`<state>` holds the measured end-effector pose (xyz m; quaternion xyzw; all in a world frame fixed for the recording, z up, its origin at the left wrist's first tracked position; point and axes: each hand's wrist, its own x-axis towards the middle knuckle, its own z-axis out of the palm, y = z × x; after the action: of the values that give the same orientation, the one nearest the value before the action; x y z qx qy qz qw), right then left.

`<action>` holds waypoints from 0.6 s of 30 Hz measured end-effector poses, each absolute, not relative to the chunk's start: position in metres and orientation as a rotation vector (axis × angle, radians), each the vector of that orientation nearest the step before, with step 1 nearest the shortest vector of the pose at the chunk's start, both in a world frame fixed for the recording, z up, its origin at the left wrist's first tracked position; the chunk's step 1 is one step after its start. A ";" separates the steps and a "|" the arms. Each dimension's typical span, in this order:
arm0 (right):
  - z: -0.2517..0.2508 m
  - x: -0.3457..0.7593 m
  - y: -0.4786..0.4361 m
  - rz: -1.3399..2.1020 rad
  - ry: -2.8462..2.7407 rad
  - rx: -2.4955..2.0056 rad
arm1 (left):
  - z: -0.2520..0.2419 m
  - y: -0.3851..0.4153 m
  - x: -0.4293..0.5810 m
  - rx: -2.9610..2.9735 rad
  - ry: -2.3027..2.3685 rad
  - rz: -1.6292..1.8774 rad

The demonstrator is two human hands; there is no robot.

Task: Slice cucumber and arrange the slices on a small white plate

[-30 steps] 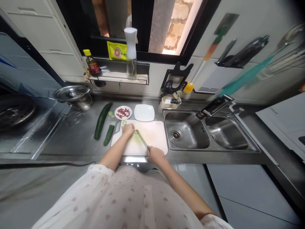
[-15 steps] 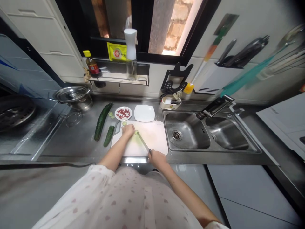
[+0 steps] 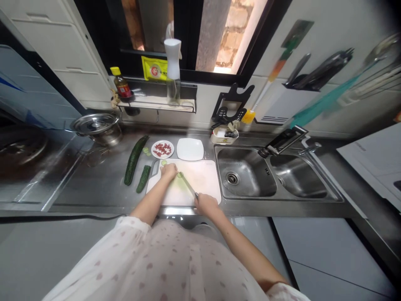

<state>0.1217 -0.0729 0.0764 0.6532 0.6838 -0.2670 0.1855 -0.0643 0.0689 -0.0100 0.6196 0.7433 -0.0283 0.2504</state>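
Observation:
On the white cutting board [image 3: 203, 184], my left hand [image 3: 169, 170] is closed over a piece of cucumber, mostly hidden under the fingers. A pale round cucumber slice [image 3: 180, 174] shows just right of those fingers, against the knife's tip. My right hand [image 3: 206, 204] grips the knife [image 3: 188, 185] by its handle near the board's front edge, the blade slanting up and left. Another cut slice [image 3: 164, 162] lies by the board's upper left corner. Left of the board are a whole cucumber [image 3: 135, 161] and a shorter cucumber piece [image 3: 143, 179].
Behind the board stand a plate of chopped red bits [image 3: 162, 154] and a white square plate [image 3: 190, 149]. Several cucumber slices [image 3: 146, 151] lie on the counter. A double sink [image 3: 247, 194] is at right, a lidded steel pot [image 3: 108, 136] at left. A shelf [image 3: 150, 103] holds bottles.
My right hand and the knife handle have risen slightly on the board, with the tip still beside the slice. My left hand stays in nearly the same place.

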 end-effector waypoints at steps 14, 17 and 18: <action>0.082 0.120 -0.067 -0.739 1.964 1.808 | -0.012 0.070 -0.065 1.698 2.019 -0.080; 0.085 0.121 -0.065 -0.716 1.978 1.796 | -0.011 0.069 -0.065 1.701 2.022 -0.071; 0.086 0.121 -0.064 -0.706 1.983 1.791 | -0.011 0.069 -0.064 1.699 2.027 -0.071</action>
<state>0.1208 -0.0642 0.0862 0.6366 0.7047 -0.2509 0.1877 -0.0643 0.0694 -0.0114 0.6225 0.7427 -0.0261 0.2454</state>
